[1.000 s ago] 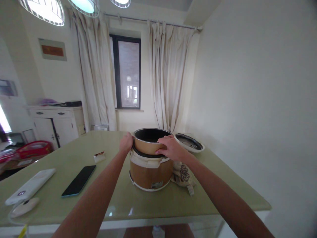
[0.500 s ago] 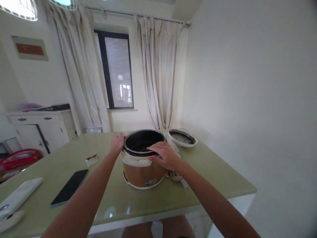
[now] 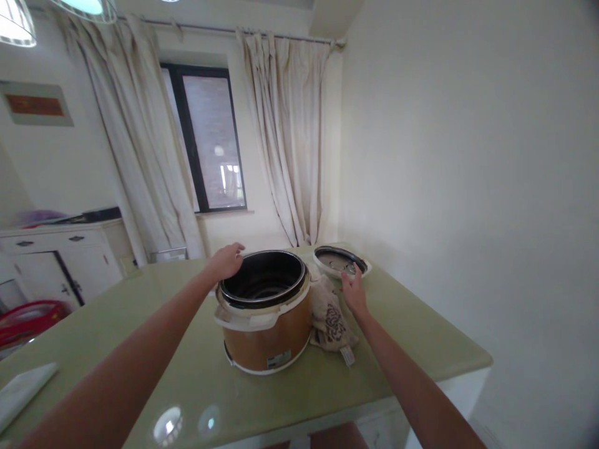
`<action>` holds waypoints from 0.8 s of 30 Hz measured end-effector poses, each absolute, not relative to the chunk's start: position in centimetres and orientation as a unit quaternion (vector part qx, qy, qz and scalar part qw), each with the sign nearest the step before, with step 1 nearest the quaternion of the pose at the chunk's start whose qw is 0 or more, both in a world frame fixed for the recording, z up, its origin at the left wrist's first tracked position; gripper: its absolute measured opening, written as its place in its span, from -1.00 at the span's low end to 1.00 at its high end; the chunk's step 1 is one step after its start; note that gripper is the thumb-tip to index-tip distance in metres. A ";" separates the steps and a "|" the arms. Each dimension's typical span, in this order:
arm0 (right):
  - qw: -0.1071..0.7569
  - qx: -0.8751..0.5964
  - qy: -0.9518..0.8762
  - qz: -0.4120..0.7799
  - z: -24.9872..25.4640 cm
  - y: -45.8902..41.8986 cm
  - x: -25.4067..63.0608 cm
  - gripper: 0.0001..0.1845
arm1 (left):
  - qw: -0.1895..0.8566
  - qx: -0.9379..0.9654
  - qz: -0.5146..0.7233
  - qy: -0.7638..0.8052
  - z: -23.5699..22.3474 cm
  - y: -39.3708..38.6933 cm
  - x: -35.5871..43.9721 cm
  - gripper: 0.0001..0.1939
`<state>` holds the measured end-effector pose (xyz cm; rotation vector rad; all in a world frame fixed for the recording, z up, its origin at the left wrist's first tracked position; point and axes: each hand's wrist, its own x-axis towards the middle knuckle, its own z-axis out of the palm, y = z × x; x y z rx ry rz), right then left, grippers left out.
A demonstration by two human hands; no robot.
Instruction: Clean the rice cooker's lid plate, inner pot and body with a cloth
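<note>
A brown and cream pressure cooker body (image 3: 266,343) stands on the table, with its black inner pot (image 3: 262,274) seated inside it and the silver rim facing up. My left hand (image 3: 227,260) hovers at the pot's back-left rim with loosely stretched fingers, holding nothing. Over the near edge of the upturned lid (image 3: 330,259) is my right hand (image 3: 354,288), thumb and fingers apart; whether it touches the lid I cannot tell. Between cooker and lid lies a beige cloth (image 3: 330,315) with a dark printed pattern and a white tag.
The green-topped table (image 3: 412,337) meets the wall on the right. A white device (image 3: 25,390) lies at its left edge, partly out of view. Behind are curtains (image 3: 285,137), a window and a white cabinet (image 3: 88,255); a red basket (image 3: 32,321) is at far left.
The inner pot went down into the cooker body, and both hands let go of it. My right hand then moved right to the lid. The view has swung to the right.
</note>
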<state>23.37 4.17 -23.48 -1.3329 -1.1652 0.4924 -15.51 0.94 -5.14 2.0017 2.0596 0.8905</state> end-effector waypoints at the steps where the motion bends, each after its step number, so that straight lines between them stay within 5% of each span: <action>1: 0.608 -0.568 -0.498 0.242 -23.8 5.0 23.5 -0.26 | 0.046 0.700 0.282 0.654 -5.0 0.8 -14.1 -0.60; 8: 0.617 -0.570 -0.426 0.336 -25.1 9.0 23.0 -0.48 | 0.220 0.846 0.102 0.474 -5.5 -5.5 -6.0 -0.43; 14: 0.669 -0.560 -0.337 0.355 -26.2 9.5 23.2 -0.71 | 0.100 0.872 0.050 0.477 -5.2 -8.0 -5.5 -0.35; 21: 0.710 -0.549 -0.282 0.338 -27.9 6.8 26.3 -0.70 | 0.102 0.890 -0.058 0.441 -2.8 -8.9 -8.1 -0.37; 24: 0.731 -0.547 -0.264 0.311 -28.5 5.0 27.7 -0.51 | 0.093 0.893 0.010 0.441 -3.3 -9.6 -7.4 -0.40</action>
